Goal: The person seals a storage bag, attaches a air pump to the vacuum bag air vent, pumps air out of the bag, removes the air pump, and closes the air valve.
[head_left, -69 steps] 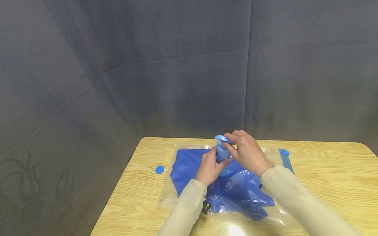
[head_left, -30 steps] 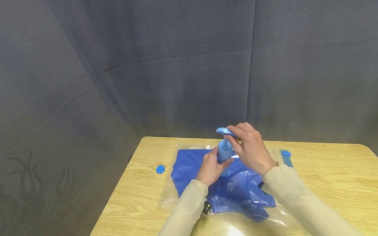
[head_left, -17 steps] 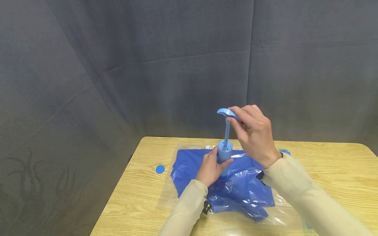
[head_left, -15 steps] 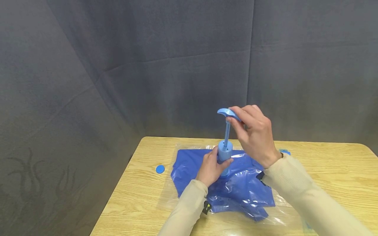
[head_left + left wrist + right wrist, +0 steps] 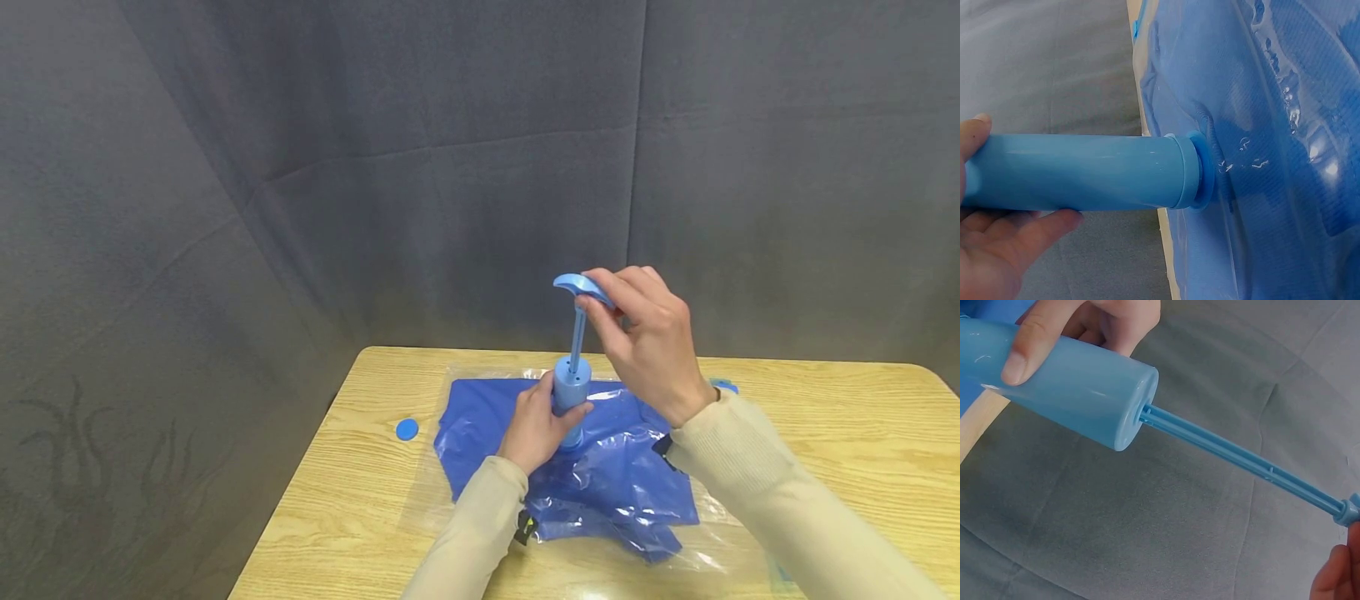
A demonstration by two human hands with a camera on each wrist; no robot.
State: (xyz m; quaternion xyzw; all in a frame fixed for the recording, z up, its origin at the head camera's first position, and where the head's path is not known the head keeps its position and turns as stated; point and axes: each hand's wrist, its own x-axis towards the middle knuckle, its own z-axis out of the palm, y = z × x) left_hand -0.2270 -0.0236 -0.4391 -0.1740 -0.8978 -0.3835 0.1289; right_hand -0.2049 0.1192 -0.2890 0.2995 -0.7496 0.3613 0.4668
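Observation:
A light-blue hand pump (image 5: 572, 385) stands upright on a clear plastic vacuum bag (image 5: 427, 496) that holds folded blue fabric (image 5: 480, 417). My left hand (image 5: 534, 423) grips the pump's cylinder, fingers and thumb wrapped about it. In the left wrist view the cylinder (image 5: 1085, 172) meets a round valve (image 5: 1205, 170) on the bag. My right hand (image 5: 648, 337) pinches the curved pump handle (image 5: 576, 284) above. The rod (image 5: 1241, 459) is drawn far out of the cylinder in the right wrist view. The palm side of my right hand is mostly hidden.
A round blue cap (image 5: 407, 429) lies on the wooden table (image 5: 337, 492) left of the bag. At the bag's right a blue zip slider (image 5: 726, 386) shows partly behind my right forearm. A dark grey curtain (image 5: 450, 208) hangs behind the table.
My right hand has raised the handle from close to the cylinder, so the rod is out at length. Over the last half second it holds nearly still. My left hand stays on the cylinder.

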